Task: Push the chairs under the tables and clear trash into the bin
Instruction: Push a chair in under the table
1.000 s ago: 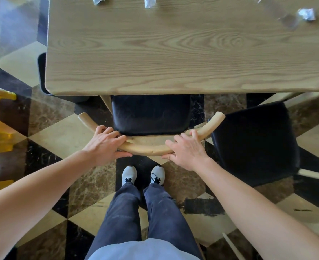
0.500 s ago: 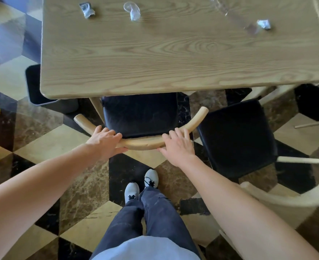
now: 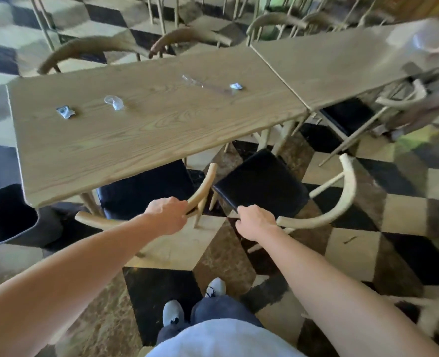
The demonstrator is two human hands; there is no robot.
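Checkered tile floor (image 3: 355, 243) in black, cream and brown runs under a long wooden table (image 3: 141, 130) across the upper middle of the frame, where several bits of crumpled trash (image 3: 65, 112) lie, and a black bin (image 3: 12, 215) stands at the table's lower-left corner. At centre, the left hand (image 3: 168, 215) is closed around the curved back rail of the left chair (image 3: 146, 189), whose black seat sits partly under the tabletop. Just right of it, the right hand (image 3: 254, 222) clasps the rail end of the right chair (image 3: 262, 181), standing clear of the table.
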